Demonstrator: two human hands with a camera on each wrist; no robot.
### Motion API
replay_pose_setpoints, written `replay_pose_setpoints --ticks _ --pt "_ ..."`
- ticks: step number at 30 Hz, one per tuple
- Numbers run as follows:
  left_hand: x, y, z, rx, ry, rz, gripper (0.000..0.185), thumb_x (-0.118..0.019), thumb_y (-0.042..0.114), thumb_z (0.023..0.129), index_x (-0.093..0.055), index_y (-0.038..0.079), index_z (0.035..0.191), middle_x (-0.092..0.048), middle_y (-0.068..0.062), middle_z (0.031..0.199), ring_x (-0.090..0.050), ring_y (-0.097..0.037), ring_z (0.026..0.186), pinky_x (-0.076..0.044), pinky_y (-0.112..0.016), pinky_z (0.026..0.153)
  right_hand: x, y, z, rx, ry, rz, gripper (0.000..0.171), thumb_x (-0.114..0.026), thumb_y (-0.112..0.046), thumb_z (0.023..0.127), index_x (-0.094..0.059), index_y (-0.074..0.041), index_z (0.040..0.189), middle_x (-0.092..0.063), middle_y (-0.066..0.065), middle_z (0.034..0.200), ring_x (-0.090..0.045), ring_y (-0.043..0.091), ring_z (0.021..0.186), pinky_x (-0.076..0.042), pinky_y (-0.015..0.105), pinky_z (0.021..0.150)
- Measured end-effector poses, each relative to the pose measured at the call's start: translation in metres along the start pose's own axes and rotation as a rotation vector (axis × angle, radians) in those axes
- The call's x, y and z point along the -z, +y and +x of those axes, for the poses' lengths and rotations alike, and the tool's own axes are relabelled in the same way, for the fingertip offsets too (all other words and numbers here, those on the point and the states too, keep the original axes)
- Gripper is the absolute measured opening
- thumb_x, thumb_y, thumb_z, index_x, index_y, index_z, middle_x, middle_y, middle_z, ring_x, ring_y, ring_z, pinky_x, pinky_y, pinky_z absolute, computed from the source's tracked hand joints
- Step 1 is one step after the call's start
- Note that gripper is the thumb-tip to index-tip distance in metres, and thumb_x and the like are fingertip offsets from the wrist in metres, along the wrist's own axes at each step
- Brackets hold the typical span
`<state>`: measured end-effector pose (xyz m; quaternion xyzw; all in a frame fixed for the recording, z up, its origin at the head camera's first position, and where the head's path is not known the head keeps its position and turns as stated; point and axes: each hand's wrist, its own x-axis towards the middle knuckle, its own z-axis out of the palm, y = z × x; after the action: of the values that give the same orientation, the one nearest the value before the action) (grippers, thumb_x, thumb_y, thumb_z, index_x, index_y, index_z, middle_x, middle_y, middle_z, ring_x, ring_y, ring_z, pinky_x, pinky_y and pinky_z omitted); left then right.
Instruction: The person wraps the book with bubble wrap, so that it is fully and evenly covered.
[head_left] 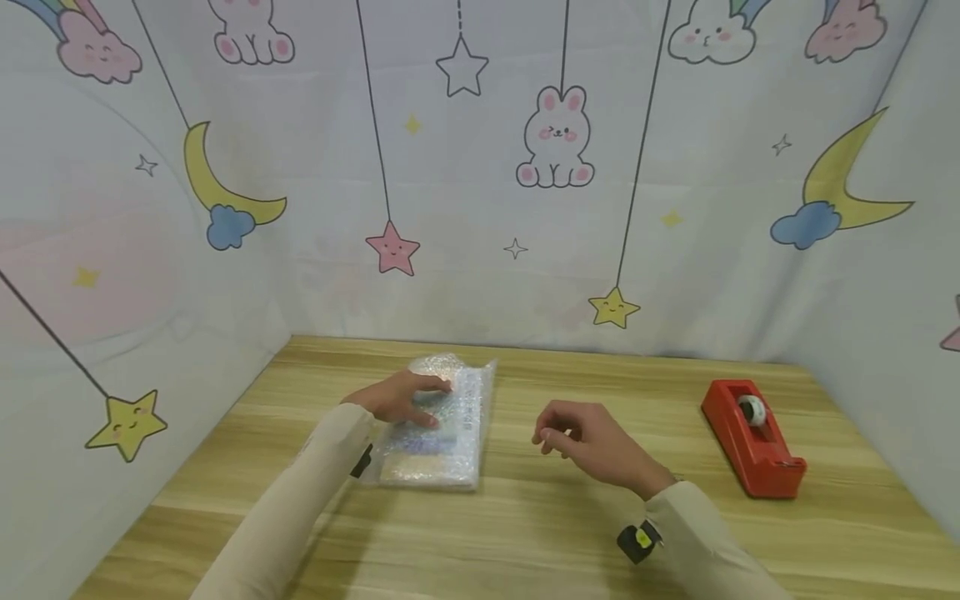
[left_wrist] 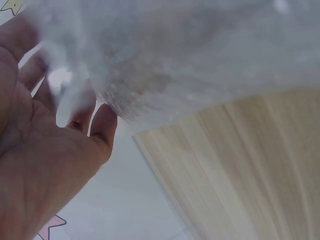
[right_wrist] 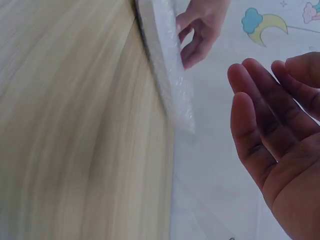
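A flat package in clear bubble wrap [head_left: 431,458] lies on the left half of the wooden table, with pale, blue and yellowish colours showing through. My left hand [head_left: 397,397] is over its upper left part, thumb and forefinger extended across the wrap. Seen from the left wrist, blurred bubble wrap [left_wrist: 200,55] fills the top, and the fingers of the left hand [left_wrist: 50,135] reach its edge. My right hand [head_left: 592,437] hovers right of the package with loosely bent fingers and nothing in it. The right wrist view shows that palm [right_wrist: 285,140] bare, with the package [right_wrist: 172,75] beyond.
A red tape dispenser [head_left: 753,442] with a roll of tape [head_left: 752,410] stands at the right side of the table [head_left: 525,542]. White curtains [head_left: 480,200] printed with stars, moons and rabbits enclose the back and both sides.
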<state>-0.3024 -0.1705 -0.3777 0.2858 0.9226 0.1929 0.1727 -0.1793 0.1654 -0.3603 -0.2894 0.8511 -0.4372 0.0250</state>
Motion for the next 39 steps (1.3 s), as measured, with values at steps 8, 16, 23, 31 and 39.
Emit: replay_pose_setpoints --ticks 8,16,23,31,39 --pt "0.001 -0.001 -0.002 -0.034 0.012 -0.001 0.06 -0.075 0.029 0.09 -0.054 0.018 0.145 -0.042 -0.008 0.16 -0.036 -0.037 0.149 -0.035 -0.058 0.118 0.015 0.016 -0.019 -0.054 0.086 -0.028 0.01 -0.055 -0.017 0.104 -0.065 -0.015 0.104 -0.072 0.006 0.099 -0.071 0.018 0.082 -0.058 0.031 0.066" --pt "0.001 0.002 -0.004 -0.031 0.015 0.009 0.059 -0.075 0.027 0.091 -0.054 0.017 0.145 -0.043 -0.009 0.159 -0.037 -0.037 0.148 -0.036 -0.058 0.118 0.032 0.025 -0.037 -0.112 0.137 -0.077 0.01 -0.057 -0.015 0.102 -0.066 -0.01 0.105 -0.072 0.013 0.1 -0.07 0.014 0.079 -0.057 0.028 0.064" --pt "0.002 0.003 -0.003 -0.035 0.013 0.012 0.059 -0.075 0.026 0.091 -0.054 0.017 0.145 -0.044 -0.01 0.159 -0.037 -0.037 0.148 -0.036 -0.057 0.118 0.052 0.034 -0.057 -0.132 0.183 -0.138 0.009 -0.058 -0.013 0.101 -0.066 -0.01 0.104 -0.072 0.004 0.096 -0.067 0.005 0.076 -0.053 0.024 0.062" --pt "-0.001 0.004 -0.002 -0.008 0.003 0.001 0.06 -0.075 0.026 0.091 -0.053 0.019 0.146 -0.044 -0.007 0.159 -0.037 -0.035 0.149 -0.035 -0.056 0.119 0.077 0.05 -0.089 -0.167 0.208 -0.234 0.007 -0.058 -0.013 0.102 -0.065 -0.013 0.102 -0.073 0.005 0.096 -0.065 0.008 0.068 -0.05 0.023 0.062" --pt "0.001 0.003 -0.004 -0.018 0.007 -0.014 0.061 -0.074 0.027 0.091 -0.052 0.018 0.147 -0.041 -0.008 0.16 -0.034 -0.036 0.15 -0.035 -0.057 0.119 0.108 0.06 -0.113 -0.134 0.356 -0.455 0.006 -0.066 -0.011 0.096 -0.068 -0.017 0.095 -0.068 -0.006 0.083 -0.053 -0.001 0.061 -0.042 0.022 0.054"
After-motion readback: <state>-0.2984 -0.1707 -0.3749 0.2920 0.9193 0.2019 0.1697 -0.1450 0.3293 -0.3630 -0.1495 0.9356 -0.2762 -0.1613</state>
